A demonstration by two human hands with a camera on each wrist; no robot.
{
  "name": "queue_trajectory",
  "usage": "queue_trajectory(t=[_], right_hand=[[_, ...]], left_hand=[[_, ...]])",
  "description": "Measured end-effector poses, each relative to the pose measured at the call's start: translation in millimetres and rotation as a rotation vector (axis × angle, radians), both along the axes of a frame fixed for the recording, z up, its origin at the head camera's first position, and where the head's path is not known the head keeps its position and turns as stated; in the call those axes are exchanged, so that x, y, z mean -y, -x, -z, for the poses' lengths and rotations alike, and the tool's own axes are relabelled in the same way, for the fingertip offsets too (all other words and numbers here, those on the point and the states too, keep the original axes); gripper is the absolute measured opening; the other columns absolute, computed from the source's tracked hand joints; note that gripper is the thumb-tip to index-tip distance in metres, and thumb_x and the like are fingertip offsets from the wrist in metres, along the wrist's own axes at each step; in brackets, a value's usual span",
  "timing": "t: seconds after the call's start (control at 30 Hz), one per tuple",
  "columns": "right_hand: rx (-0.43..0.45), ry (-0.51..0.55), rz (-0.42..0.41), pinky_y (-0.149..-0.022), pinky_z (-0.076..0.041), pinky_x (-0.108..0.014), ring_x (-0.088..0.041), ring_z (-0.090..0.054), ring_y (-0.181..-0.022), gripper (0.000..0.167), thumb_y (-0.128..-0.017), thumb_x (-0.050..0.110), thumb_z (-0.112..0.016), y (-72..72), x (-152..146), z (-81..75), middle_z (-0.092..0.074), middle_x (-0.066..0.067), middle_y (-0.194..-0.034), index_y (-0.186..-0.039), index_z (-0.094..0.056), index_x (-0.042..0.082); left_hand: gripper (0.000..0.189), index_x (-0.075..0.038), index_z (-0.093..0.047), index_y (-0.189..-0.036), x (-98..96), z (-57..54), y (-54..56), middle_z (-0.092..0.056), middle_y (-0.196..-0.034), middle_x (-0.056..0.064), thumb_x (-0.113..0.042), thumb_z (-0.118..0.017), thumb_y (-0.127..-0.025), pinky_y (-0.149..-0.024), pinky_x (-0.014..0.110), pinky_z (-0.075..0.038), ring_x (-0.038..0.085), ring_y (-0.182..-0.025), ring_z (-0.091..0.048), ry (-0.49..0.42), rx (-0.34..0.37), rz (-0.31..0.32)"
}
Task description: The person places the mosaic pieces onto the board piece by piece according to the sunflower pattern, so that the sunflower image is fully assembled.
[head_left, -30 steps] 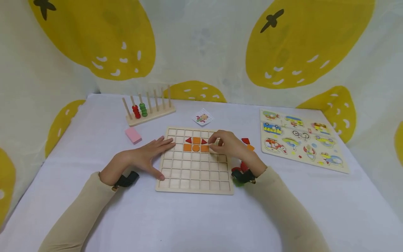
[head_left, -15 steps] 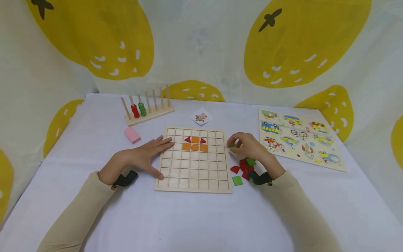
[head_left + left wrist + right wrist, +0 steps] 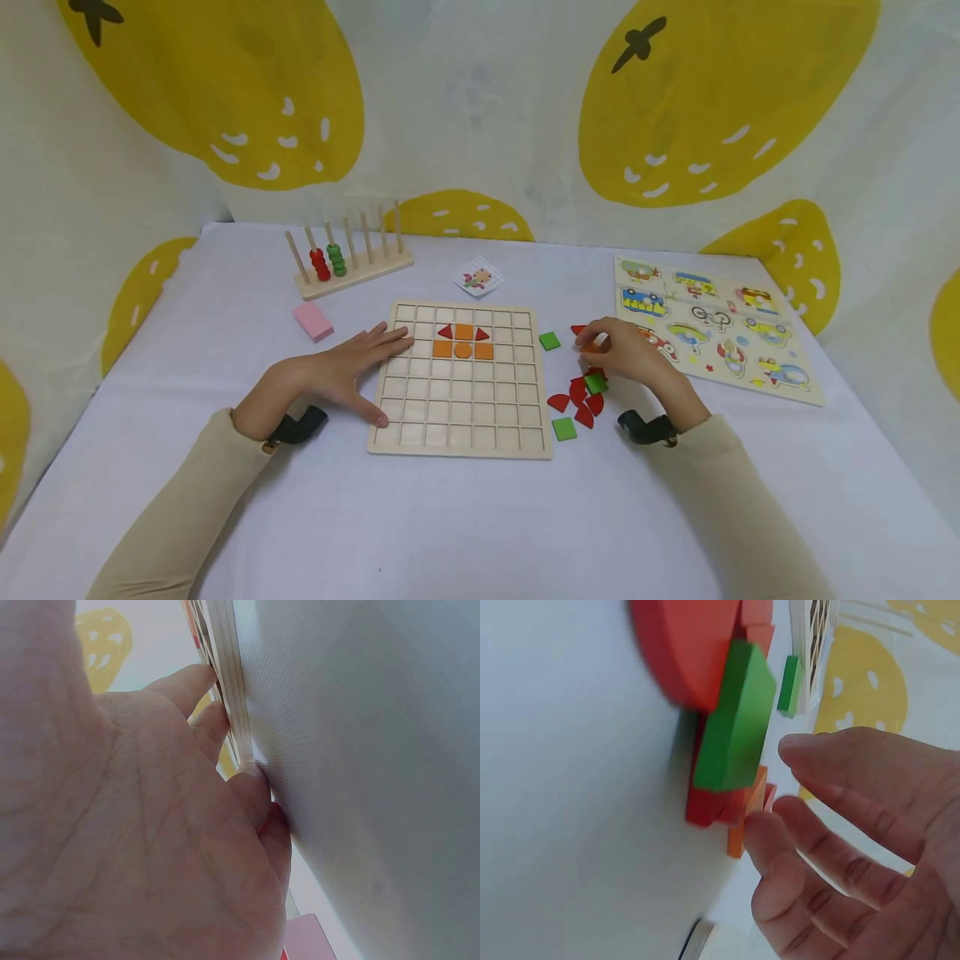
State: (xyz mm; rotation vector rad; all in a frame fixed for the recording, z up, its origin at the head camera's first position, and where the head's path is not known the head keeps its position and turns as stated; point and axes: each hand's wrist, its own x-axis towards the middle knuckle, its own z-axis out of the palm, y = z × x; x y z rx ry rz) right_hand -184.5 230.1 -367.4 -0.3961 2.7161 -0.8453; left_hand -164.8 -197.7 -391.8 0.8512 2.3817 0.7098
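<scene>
My left hand [image 3: 337, 375] rests with spread fingers on the left edge of a wooden grid board [image 3: 461, 437]. On the board sit several orange squares, an orange circle [image 3: 463, 351] and two red triangles. My right hand [image 3: 630, 350] is at the right of the board, over an orange tile [image 3: 591, 348]. In the right wrist view, thumb and fingers stand apart, and the fingertips are close to the orange tile [image 3: 737, 836]; contact is unclear. A green square [image 3: 550, 341] lies beside the board's right edge. Below the right hand are several red pieces [image 3: 585, 415] and a green square [image 3: 596, 383].
Another green square [image 3: 564, 429] lies near the board's lower right. Behind the board is a small pattern card [image 3: 478, 277]. At back left stand a peg rack [image 3: 360, 271] with red and green beads and a pink block [image 3: 312, 322]. A vehicle puzzle [image 3: 720, 333] lies at right.
My right hand has moved right from the board, carrying a green square and leaving it beside the board's edge, then on to the orange tile. The left hand has stayed put.
</scene>
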Motion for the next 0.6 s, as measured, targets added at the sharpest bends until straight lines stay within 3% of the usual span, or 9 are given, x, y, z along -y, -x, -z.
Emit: queue_trajectory(t=[0.37,0.6], right_hand=[[0.006,-0.063,0.023,-0.064,-0.050,-0.027,-0.023,-0.056,-0.079,0.020,-0.088,0.009,-0.071,1.4,-5.9,2.1,-0.063,-0.017,-0.104,-0.104,-0.066,-0.001],[0.016,-0.037,0.030,-0.062,-0.051,-0.026,-0.023,-0.056,-0.075,0.020,-0.087,0.005,-0.071,1.1,0.0,6.4,-0.063,-0.017,-0.102,-0.105,-0.064,-0.002]], left_hand=[[0.116,-0.014,-0.017,-0.157,0.7,1.4,0.9,-0.005,-0.164,0.010,-0.051,-0.083,-0.070,-0.118,0.058,0.000,0.037,-0.149,0.008,0.002,-0.006,0.002],[0.115,-0.014,-0.016,-0.157,1.0,3.1,0.5,-0.004,-0.164,0.011,-0.051,-0.083,-0.071,-0.118,0.059,0.000,0.037,-0.149,0.008,0.003,-0.002,0.007]])
